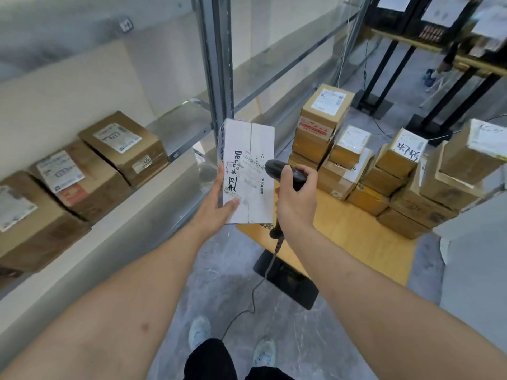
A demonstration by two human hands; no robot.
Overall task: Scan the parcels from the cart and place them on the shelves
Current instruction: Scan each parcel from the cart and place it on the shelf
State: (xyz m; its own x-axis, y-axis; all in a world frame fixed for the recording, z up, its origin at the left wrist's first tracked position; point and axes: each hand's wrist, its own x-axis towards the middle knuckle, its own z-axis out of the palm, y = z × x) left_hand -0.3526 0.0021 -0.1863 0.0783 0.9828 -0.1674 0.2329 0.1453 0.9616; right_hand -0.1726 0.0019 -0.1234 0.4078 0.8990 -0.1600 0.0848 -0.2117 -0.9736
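So that its label faces the scanner (286,174), the left hand (216,209) grips the white parcel (248,171) flat, while the right hand (295,201) clasps the scanner's handle, aiming.

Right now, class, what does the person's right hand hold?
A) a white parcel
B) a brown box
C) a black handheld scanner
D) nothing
C: the right hand grips the black scanner, aimed at the white parcel held in the left hand.
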